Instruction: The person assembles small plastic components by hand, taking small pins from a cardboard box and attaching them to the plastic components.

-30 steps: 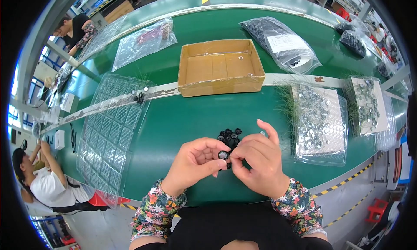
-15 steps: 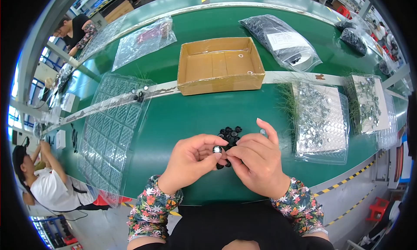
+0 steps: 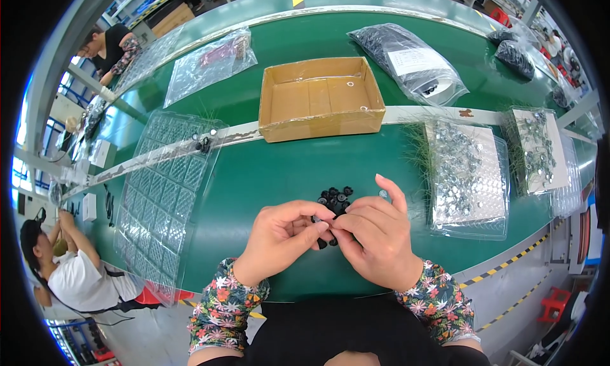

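Observation:
My left hand is closed, its thumb and index finger pinching a small round shiny silver piece, mostly covered by the fingers. Its tips meet those of my right hand, which is pinched against the same spot. What the right fingertips grip is hidden. My right index finger sticks up, and a small silvery round piece shows beside it; whether it is held or lies on the table I cannot tell. Just behind the hands, a pile of small black round parts lies on the green table, partly covered by them.
An open cardboard box stands beyond the pile. At left lies a clear blister tray with a few black parts on it. Trays of silvery pieces are at right. Plastic bags lie farther back. A co-worker sits at left.
The silver piece has turned between my left fingers, so its bright face no longer shows. My two hands' fingertips have come closer together over it.

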Tool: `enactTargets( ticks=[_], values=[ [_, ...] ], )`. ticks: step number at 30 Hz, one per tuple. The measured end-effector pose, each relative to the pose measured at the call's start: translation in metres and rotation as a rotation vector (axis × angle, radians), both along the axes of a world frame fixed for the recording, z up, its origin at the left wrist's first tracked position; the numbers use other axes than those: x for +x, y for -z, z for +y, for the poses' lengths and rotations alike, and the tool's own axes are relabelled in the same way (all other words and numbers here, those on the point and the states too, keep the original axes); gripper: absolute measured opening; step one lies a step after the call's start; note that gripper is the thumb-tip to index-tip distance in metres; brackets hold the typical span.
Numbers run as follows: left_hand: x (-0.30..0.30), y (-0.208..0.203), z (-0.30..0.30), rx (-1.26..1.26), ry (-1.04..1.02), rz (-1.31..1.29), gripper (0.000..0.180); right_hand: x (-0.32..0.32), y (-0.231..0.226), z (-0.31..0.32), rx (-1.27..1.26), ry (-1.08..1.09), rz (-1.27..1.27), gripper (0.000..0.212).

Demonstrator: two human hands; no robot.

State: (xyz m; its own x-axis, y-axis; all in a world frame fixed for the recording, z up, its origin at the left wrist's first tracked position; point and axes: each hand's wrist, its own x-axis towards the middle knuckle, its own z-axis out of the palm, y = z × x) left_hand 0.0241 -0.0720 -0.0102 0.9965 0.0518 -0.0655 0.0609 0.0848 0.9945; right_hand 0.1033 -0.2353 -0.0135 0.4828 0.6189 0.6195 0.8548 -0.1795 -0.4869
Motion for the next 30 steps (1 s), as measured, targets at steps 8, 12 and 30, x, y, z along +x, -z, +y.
enactTargets(
  ticks=[8,12,30],
  values=[
    [-0.004,-0.013,0.012,0.616,0.041,-0.209,0.009,-0.001,-0.004,0.009,-0.012,-0.045,0.010,0.017],
    [-0.002,0.000,0.005,0.669,0.095,-0.359,0.008,-0.008,-0.007,0.003,-0.066,0.002,-0.040,0.016],
    [-0.009,-0.010,0.031,0.710,0.029,-0.205,0.003,0.000,-0.004,0.014,-0.091,-0.018,-0.063,0.012]
  ],
)
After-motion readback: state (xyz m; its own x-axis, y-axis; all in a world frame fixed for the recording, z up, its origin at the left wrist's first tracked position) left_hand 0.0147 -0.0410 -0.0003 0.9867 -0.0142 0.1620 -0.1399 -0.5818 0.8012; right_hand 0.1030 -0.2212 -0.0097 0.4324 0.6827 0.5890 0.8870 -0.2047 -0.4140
